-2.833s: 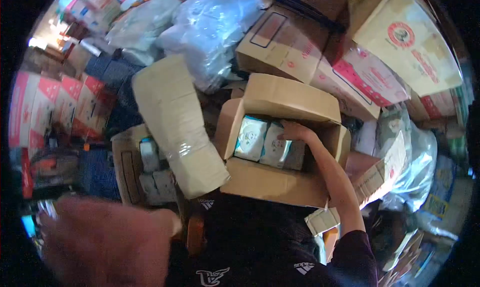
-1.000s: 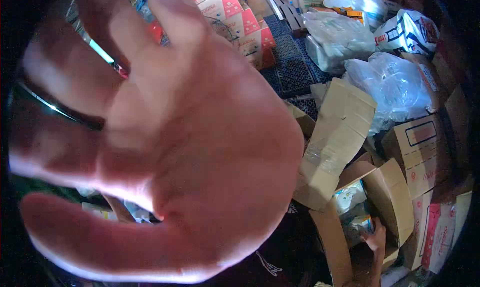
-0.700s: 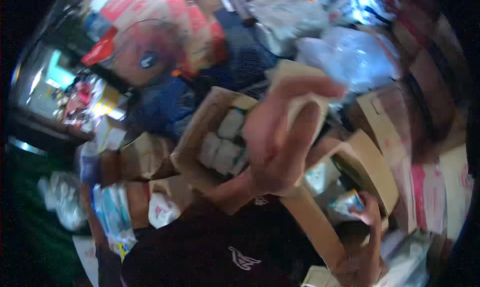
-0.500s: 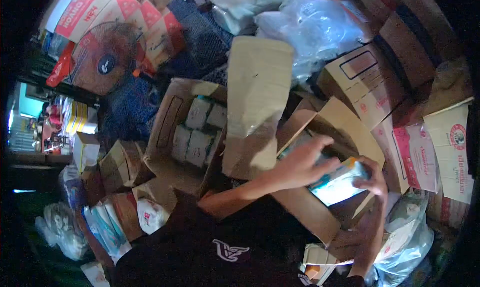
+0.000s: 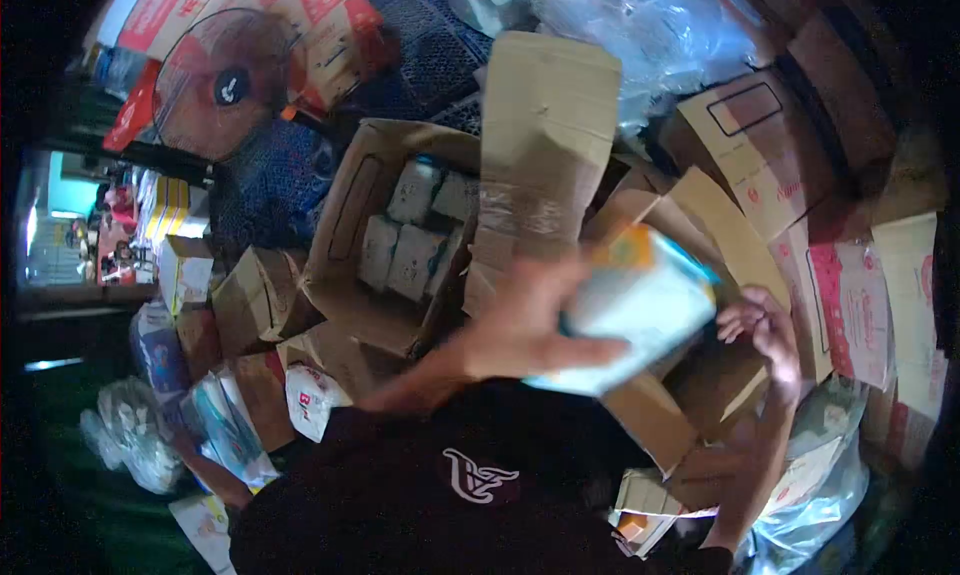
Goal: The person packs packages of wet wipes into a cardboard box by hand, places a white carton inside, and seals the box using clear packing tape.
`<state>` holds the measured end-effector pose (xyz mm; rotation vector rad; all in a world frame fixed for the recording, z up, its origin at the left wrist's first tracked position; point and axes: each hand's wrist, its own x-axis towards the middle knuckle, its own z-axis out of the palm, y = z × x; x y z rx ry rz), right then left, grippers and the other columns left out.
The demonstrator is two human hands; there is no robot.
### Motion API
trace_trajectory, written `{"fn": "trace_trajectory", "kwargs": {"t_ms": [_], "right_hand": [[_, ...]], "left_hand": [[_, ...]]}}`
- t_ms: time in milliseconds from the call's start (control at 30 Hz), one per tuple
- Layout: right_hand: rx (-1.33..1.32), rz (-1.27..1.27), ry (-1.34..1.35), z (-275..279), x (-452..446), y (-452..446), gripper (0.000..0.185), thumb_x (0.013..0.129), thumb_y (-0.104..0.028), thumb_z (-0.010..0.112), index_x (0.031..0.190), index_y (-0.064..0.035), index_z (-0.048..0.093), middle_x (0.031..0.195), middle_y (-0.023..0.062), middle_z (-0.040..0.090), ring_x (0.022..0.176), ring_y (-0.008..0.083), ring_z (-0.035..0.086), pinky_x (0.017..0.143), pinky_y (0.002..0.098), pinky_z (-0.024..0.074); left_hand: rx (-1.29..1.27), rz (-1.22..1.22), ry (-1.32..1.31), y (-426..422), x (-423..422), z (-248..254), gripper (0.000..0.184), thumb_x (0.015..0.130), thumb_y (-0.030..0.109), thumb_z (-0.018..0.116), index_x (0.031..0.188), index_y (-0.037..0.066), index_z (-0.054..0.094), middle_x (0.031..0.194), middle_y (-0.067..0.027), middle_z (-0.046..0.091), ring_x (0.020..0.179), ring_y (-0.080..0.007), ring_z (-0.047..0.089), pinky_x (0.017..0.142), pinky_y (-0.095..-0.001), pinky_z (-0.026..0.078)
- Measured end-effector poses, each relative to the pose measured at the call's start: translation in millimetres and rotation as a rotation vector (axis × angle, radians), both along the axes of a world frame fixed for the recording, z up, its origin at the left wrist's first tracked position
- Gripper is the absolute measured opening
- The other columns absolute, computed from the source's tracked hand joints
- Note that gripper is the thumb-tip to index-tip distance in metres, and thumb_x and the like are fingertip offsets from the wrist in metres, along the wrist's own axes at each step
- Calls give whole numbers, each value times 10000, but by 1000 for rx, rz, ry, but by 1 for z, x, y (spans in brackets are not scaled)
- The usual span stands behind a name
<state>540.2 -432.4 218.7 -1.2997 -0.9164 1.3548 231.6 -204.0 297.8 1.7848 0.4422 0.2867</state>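
Note:
My left hand, slightly blurred, is closed on a white and teal packet with an orange patch, held tilted above the open cardboard box on the right. Just right of the packet, my right hand has its fingers loosely bent and apart, with nothing in them. The packet and flaps hide much of this box's inside. Left of it stands another open box holding several pale packets. A long cardboard flap rises between the two boxes.
A fan stands at the upper left near red and white cartons. Clear plastic bags lie at the top. More cartons crowd the right side. At the lower left are small boxes and a bare limb, whose I cannot tell.
My left hand, earlier close to the camera, has come over the right box and taken hold of the packet. My right hand, which held it, has let go. The packet has risen from the box.

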Motion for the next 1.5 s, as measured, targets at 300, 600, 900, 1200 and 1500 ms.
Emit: {"fn": "trace_trajectory", "kwargs": {"t_ms": [300,600,900,1200,1500], "right_hand": [[-274,-300,-191,-62,43,-27,289,938,-195,605,1136,16,586,918,59,664,829,112,620,731,254,503],[-318,-313,-186,-54,44,-44,300,944,-227,589,1156,-15,592,960,73,686,816,141,664,740,272,527],[-277,-398,-281,-58,44,-38,256,947,-191,588,1124,-5,600,892,81,684,726,153,678,678,270,542],[-267,-595,-133,-72,37,-41,215,947,-148,571,1058,31,615,826,98,682,701,152,670,626,273,549],[-241,-599,-153,-80,35,-46,227,964,-196,542,1080,-11,605,837,71,672,686,136,663,616,246,524]], "left_hand": [[589,811,274,143,-99,-52,584,812,256,753,1268,-18,511,1146,-182,626,1025,-270,607,911,-380,468],[-382,520,420,199,-145,-223,501,875,346,614,1232,-3,569,1114,-128,637,930,-261,618,805,-383,479],[726,564,267,198,-100,-208,288,935,252,550,982,-3,678,939,-136,687,872,-227,638,767,-385,486],[662,50,-213,31,-8,61,228,902,216,593,987,18,665,897,-93,658,823,-216,607,795,-362,478],[239,-324,-67,-44,52,21,211,892,187,595,988,11,660,909,-98,658,840,-218,611,805,-356,479]]}}
